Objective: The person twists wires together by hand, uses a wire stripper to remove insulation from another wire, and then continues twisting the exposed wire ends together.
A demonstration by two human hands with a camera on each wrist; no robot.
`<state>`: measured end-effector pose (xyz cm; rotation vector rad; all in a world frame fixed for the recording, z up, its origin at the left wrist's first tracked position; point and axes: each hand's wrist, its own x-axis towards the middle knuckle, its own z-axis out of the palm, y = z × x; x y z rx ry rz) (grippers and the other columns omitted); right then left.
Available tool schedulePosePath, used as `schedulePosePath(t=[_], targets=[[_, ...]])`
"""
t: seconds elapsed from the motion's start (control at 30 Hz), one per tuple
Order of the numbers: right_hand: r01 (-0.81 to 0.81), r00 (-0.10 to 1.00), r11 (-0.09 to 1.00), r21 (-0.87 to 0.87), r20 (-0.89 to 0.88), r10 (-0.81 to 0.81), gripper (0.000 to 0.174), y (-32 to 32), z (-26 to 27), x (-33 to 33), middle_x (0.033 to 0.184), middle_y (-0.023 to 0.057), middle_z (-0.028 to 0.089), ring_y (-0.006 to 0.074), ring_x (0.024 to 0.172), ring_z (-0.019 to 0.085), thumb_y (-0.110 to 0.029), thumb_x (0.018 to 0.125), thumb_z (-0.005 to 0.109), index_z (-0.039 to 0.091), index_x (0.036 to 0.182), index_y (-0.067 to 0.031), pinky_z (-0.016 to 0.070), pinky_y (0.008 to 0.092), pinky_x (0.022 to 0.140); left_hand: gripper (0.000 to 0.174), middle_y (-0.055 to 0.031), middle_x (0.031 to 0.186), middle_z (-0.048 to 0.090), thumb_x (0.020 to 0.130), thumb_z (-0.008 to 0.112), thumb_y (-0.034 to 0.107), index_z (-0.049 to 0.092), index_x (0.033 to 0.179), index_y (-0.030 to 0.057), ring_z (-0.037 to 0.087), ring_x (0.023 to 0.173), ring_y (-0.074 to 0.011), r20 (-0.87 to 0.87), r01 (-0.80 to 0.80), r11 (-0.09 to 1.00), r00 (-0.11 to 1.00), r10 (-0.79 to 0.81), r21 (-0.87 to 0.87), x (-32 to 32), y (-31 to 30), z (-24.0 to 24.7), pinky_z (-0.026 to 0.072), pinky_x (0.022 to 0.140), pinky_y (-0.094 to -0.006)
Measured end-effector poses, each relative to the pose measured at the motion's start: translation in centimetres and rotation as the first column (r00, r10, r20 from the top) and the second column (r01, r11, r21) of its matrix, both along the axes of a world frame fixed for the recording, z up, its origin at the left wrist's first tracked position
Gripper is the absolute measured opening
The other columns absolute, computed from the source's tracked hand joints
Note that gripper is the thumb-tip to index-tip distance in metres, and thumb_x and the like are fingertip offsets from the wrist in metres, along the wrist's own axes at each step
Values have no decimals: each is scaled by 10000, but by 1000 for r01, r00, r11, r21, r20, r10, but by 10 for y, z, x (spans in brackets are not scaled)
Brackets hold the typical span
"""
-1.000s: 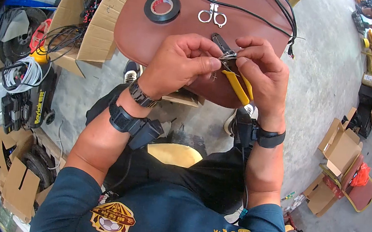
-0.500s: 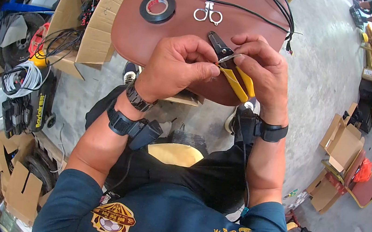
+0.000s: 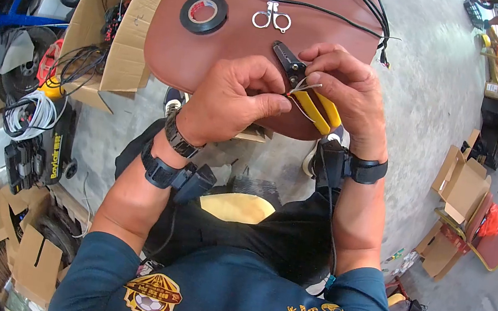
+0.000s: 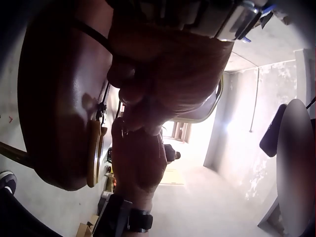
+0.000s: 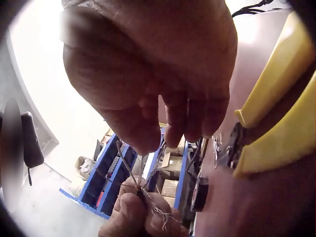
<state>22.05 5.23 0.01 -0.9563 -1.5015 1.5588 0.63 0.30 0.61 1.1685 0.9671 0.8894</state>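
In the head view, my left hand (image 3: 235, 91) pinches a bundle of thin pale wires (image 3: 298, 88) between thumb and forefinger. Their ends fan out toward my right hand (image 3: 350, 100), whose thumb and forefinger pinch at one wire tip. Frayed strands (image 5: 160, 215) stick out beside the left fingertips in the right wrist view, and a single wire (image 5: 127, 163) rises from them. Under the hands, a wire stripper (image 3: 289, 60) with yellow handles (image 3: 314, 111) lies on the reddish-brown seat (image 3: 213, 47). The left palm hides the rest of the bundle.
A roll of black tape (image 3: 204, 14) and small scissors (image 3: 272, 15) lie farther back on the seat. A black cable (image 3: 294, 1) crosses behind them. To the left stands an open cardboard box (image 3: 130, 33) with wires; more boxes (image 3: 462, 183) are at right.
The wires, bunched together between both hands before, now spread apart into separate ends. The right fingers have shifted slightly. The whole scene has drifted a little to the left in the head view.
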Motion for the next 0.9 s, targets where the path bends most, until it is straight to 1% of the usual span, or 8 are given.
schedulePosePath(t=[0.13, 0.23, 0.43, 0.53, 0.63, 0.73, 0.77, 0.9], targets=[[-39, 999, 996, -78, -14, 38, 64, -3, 4, -2, 1044, 85, 635, 139, 960, 586, -3, 796, 675, 677, 857, 17, 471, 276, 844, 120, -19, 771, 672, 802, 744, 10, 645, 870, 12, 619, 706, -63, -11, 37, 999, 999, -38, -37, 0, -2, 4, 506, 621, -210], [-76, 997, 996, -40, 24, 77, 58, -3, 5, -3, 1049, 86, 631, 140, 944, 584, -11, 795, 680, 679, 847, 14, 469, 283, 832, 114, -17, 755, 668, 788, 754, 13, 657, 846, 8, 606, 678, -56, -25, 75, 996, 997, -76, -47, 0, -2, 6, 489, 598, -201], [-145, 989, 987, -64, 25, 147, 46, -5, 5, -5, 1049, 81, 630, 133, 932, 577, -19, 802, 674, 689, 843, -5, 461, 278, 819, 94, -11, 728, 661, 778, 750, 2, 663, 813, 12, 595, 657, -50, -6, 152, 988, 988, -152, -39, 0, -2, 6, 465, 572, -192], [-173, 985, 980, -93, 10, 175, 78, -5, 6, -2, 1038, 67, 635, 122, 929, 580, -22, 817, 662, 686, 888, 0, 464, 271, 822, 97, -12, 728, 658, 783, 748, 8, 658, 819, 14, 599, 654, -54, 3, 152, 988, 988, -152, -40, -2, -3, 6, 466, 567, -196], [-97, 995, 988, -118, -20, 95, 122, -3, 7, -6, 1001, 54, 650, 108, 886, 596, -24, 837, 651, 675, 950, 15, 483, 255, 786, 109, -19, 741, 660, 797, 741, 16, 644, 847, 17, 604, 649, -63, 65, 89, 992, 994, -83, -86, -1, -2, 4, 471, 566, -202], [58, 998, 985, -162, 12, -57, 161, 1, 2, -5, 957, 40, 664, 100, 834, 610, -24, 854, 640, 662, 1005, 29, 504, 244, 747, 98, -47, 751, 666, 828, 710, 9, 623, 871, -2, 630, 685, -85, 78, -6, 994, 997, 14, -109, -1, -1, 3, 499, 595, -215], [137, 990, 984, -113, 1, -138, 172, 2, 0, -5, 924, 40, 673, 97, 807, 612, -25, 852, 644, 667, 1016, 23, 516, 248, 731, 92, -59, 753, 668, 840, 697, 4, 615, 878, -13, 642, 704, -95, 68, -39, 994, 997, 46, -106, -2, 0, 3, 513, 610, -220], [166, 984, 971, -171, -29, -173, 168, -5, 12, -7, 902, 51, 676, 105, 825, 624, -39, 840, 671, 672, 998, 19, 518, 244, 729, 107, -28, 751, 659, 834, 714, 31, 621, 886, 23, 585, 620, -55, 58, -157, 986, 985, 160, -56, -2, 5, -2, 423, 505, -177]])
